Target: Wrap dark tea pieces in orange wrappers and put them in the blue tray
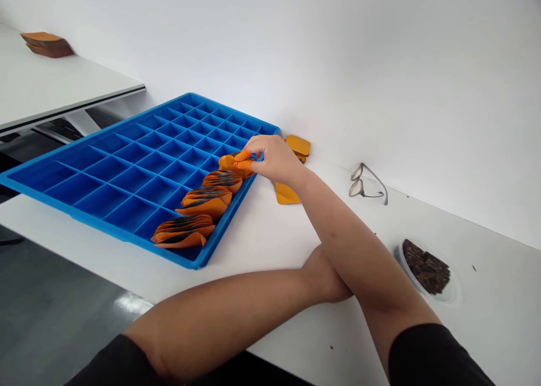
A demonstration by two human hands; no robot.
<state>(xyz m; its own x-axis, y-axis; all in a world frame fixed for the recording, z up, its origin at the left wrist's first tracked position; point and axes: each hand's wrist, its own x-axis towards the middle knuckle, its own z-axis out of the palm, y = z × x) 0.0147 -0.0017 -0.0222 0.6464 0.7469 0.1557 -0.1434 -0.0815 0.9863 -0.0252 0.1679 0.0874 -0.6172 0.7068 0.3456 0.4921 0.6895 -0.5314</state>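
Note:
My right hand reaches over the right edge of the blue compartment tray. Orange finger cots cover its thumb and forefinger, which pinch an orange packet at one compartment. Towards me, the same outer row holds bundles of orange packets with dark edges: a near bundle, a middle one and a farther one. My left hand rests on the table under my right forearm. Its fingers are hidden behind that forearm.
Flat orange packets lie beyond my right hand, with another orange packet nearer. Eyeglasses lie by the wall. A white bowl of dark brown pieces stands at right. A stack of orange packets sits on another table.

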